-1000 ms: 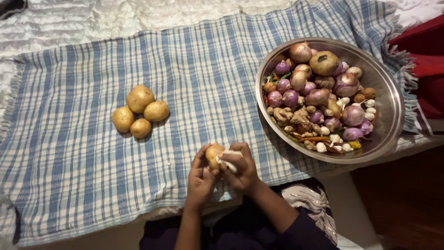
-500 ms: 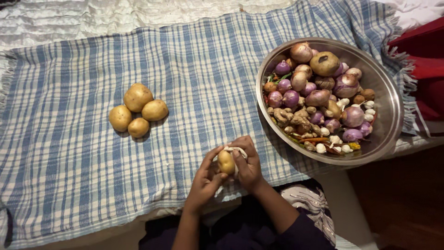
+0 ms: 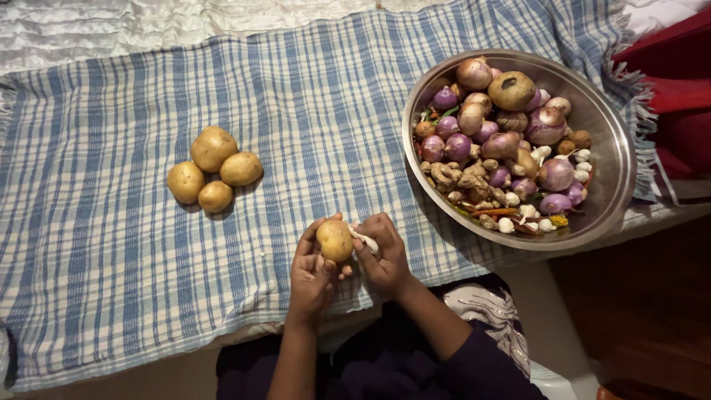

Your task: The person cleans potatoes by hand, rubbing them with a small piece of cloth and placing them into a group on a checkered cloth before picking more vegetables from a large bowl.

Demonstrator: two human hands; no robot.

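Blue and white checked cloth (image 3: 133, 296) covers the surface, with fringe along its right edge, and a white ribbed sheet (image 3: 89, 30) shows at the far side.

Nearest of all, the two hands meet at the near edge of the cloth. The left hand (image 3: 311, 270) is curled around a small potato (image 3: 335, 240), smooth, round and yellow-brown. The right hand (image 3: 381, 255) touches the right side of that potato, and its fingers pinch a small white piece (image 3: 366, 241). It may be garlic or a bit of peel; it is too small to tell.

Farther off to the left, four potatoes (image 3: 213, 170) lie in a tight little bunch on the cloth, touching each other. They look whole and unpeeled, with dull, bumpy skin. It seems they are already sorted out, and the one in the hands may be the fifth.

Over on the right sits a big shiny metal bowl (image 3: 615, 178), round and shallow. It is heaped with purple onions (image 3: 557, 175) with papery skin, a few more brown potatoes (image 3: 511, 90), knobbly ginger (image 3: 463, 179) and small white garlic cloves (image 3: 581, 155). So most of the pile is left in the bowl.

A red thing (image 3: 666, 81) lies at the far right.
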